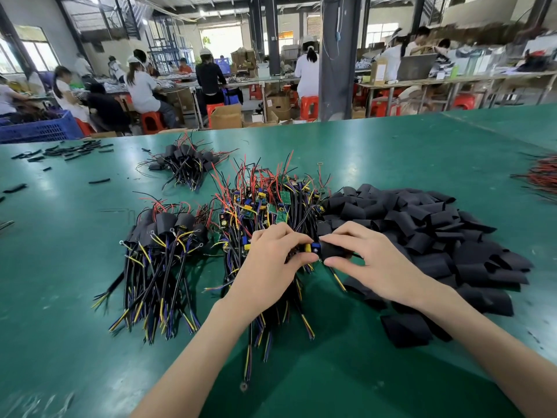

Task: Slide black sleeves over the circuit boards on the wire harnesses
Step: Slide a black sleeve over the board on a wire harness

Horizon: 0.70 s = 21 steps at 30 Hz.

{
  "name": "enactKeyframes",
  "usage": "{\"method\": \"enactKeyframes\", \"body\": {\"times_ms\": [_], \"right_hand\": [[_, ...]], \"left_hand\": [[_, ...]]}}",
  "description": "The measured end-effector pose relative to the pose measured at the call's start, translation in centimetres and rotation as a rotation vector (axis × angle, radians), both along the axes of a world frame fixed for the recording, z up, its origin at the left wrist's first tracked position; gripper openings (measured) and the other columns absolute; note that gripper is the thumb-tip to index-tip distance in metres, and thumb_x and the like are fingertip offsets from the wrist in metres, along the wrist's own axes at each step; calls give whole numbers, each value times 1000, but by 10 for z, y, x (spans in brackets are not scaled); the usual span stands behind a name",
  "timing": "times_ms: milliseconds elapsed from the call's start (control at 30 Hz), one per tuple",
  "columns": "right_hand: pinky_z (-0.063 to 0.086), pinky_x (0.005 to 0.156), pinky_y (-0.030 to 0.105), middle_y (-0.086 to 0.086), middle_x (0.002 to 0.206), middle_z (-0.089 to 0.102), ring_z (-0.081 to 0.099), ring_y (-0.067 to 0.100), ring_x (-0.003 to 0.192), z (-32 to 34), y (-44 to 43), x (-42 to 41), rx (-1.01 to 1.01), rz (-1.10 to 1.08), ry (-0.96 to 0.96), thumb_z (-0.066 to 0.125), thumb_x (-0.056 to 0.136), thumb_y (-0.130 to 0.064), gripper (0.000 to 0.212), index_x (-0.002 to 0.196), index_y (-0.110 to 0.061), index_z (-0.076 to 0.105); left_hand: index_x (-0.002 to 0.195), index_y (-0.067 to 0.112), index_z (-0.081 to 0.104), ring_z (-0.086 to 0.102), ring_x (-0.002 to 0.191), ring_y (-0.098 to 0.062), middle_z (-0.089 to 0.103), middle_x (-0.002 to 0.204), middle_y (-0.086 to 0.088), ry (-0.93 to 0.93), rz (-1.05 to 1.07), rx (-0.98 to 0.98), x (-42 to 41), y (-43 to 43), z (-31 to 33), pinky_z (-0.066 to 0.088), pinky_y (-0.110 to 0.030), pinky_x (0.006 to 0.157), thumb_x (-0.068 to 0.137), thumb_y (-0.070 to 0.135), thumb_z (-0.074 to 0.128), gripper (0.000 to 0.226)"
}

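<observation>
Two hands meet low over the table [75, 267], at the near edge of the unsleeved harness pile [265, 203]. Left hand [272, 254] pinches a board [312, 247] between thumb and curled fingers. Right hand [367, 257] pinches a sleeve [331, 250], its mouth touching the board's end; blue and yellow components show outside it. Sleeve heap [437, 230] lies just right. Sleeved bundle [162, 227] lies left.
</observation>
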State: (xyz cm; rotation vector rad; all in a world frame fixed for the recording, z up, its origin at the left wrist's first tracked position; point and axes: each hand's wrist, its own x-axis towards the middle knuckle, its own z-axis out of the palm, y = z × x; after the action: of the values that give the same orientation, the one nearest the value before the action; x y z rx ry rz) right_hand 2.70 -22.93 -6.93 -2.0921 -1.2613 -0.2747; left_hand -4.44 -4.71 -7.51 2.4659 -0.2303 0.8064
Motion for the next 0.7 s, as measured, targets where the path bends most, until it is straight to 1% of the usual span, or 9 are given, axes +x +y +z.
{"method": "enactKeyframes", "body": {"times_ms": [100, 200, 233, 300, 400, 467, 567, 633, 700], "right_hand": [[33, 84, 9, -6, 99, 52, 46, 0, 89, -1, 0, 0, -3, 14, -28, 68, 85, -21, 34, 116, -9, 64], [38, 86, 19, -3, 100, 54, 49, 6, 91, -3, 1, 1, -24, 22, -61, 67, 85, -22, 34, 117, -9, 64], [40, 86, 22, -1, 101, 55, 51, 9, 91, -3, 1, 1, -31, 19, -66, 66, 85, -22, 35, 118, -8, 64], [42, 84, 26, 0, 101, 56, 54, 14, 90, -4, 1, 3, -35, 14, -74, 66, 85, -23, 36, 118, -8, 63], [42, 80, 25, -6, 99, 53, 54, 13, 84, -5, 0, 5, -9, -4, -82, 66, 86, -24, 34, 117, -10, 64], [41, 79, 23, -9, 98, 50, 52, 10, 81, -5, 0, 7, 4, -18, -84, 66, 86, -25, 33, 116, -11, 64], [42, 78, 23, -10, 98, 49, 51, 9, 80, -6, 0, 8, 2, -13, -79, 64, 86, -28, 34, 116, -11, 63], [43, 78, 27, -9, 98, 48, 52, 12, 79, -7, 0, 7, -20, -13, -88, 62, 87, -30, 37, 118, -10, 62], [45, 79, 30, -8, 99, 49, 53, 14, 81, -7, -1, 7, -49, -16, -103, 60, 87, -32, 41, 121, -9, 61]], "left_hand": [[103, 14, 72, 38, 83, -2, 50, 85, 8, -8, -10, -10, 0, -1, -1, 31, -34, 91, 82, 27, 71, 25], [106, 18, 70, 48, 88, -8, 57, 88, 7, 12, -16, -13, 0, -1, -2, 33, -36, 95, 81, 30, 71, 28], [109, 20, 67, 51, 90, -7, 59, 90, 10, 27, -21, -42, 0, 0, -1, 34, -35, 96, 80, 32, 72, 32], [116, 27, 61, 52, 92, 1, 60, 91, 18, 59, -33, -107, -1, 1, 0, 34, -32, 99, 78, 36, 73, 41], [122, 31, 56, 54, 97, 4, 63, 99, 21, 44, -26, -93, -1, 2, 0, 29, -28, 102, 78, 42, 72, 48], [122, 29, 56, 56, 98, 0, 64, 103, 20, 17, 7, -59, -1, 5, 0, 27, -33, 104, 81, 34, 71, 44], [107, 25, 65, 59, 94, -2, 66, 93, 17, 15, 30, -55, 0, 8, 0, 33, -44, 101, 82, 25, 71, 26], [100, 24, 69, 60, 91, -3, 67, 90, 16, 26, 28, -66, 1, 7, 1, 36, -45, 99, 82, 25, 72, 18], [100, 25, 69, 61, 92, -3, 67, 91, 16, 29, 31, -72, 2, 6, 0, 36, -44, 100, 83, 27, 72, 17]]}}
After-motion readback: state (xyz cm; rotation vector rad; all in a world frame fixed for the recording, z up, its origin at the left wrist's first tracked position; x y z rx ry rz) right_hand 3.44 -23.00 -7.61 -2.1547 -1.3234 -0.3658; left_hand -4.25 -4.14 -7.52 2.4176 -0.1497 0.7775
